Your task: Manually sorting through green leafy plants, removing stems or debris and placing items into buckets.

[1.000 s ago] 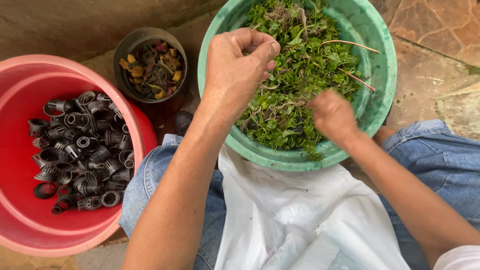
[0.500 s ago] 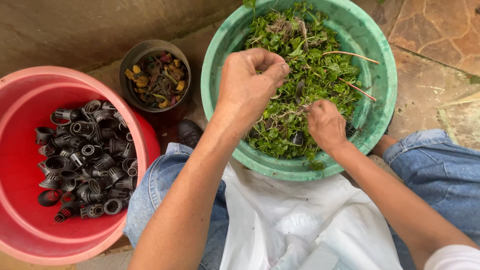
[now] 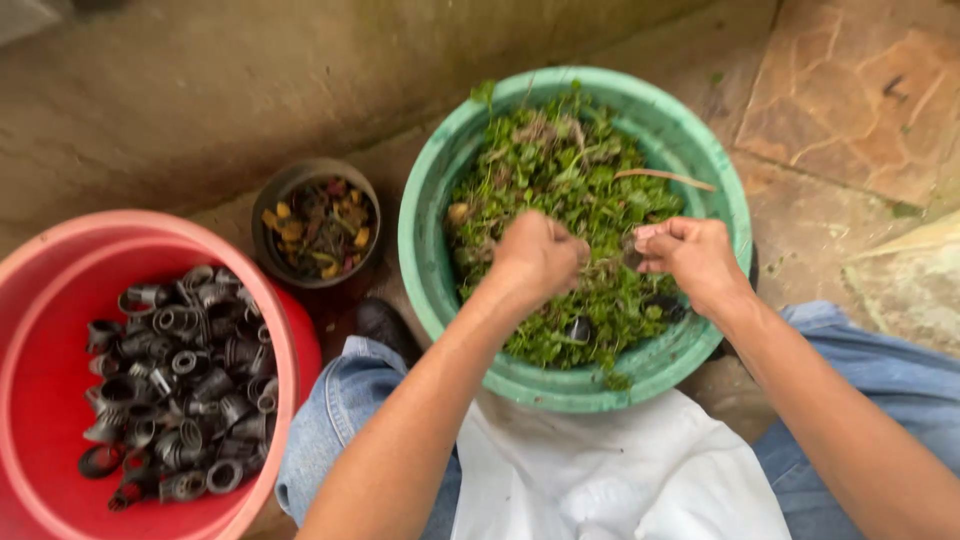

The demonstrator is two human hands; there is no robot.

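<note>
A green basin [image 3: 430, 250] stood at the middle of the scene, just beyond the person's knees, heaped with leafy green plants [image 3: 580, 190] mixed with brown roots and stems. Both hands worked together over its near half: the left hand [image 3: 537, 255] was curled into a fist around a tuft of the greens, and the right hand [image 3: 690, 255] pinched something small and dark between thumb and fingers, probably a bit of root, though it was too blurred to tell. One thin brown stem [image 3: 665, 177] lay across the far right of the heap, its long axis running left to right. To the left sat a red tub [image 3: 40, 300], cut off by the frame's edge, holding a pile of dark ring-shaped pieces [image 3: 180, 380]. Between the two, farther off, a small dark bowl [image 3: 272, 195] held yellow, red and brown scraps. A white cloth [image 3: 620, 470] covered the lap, its near edge out of view
</note>
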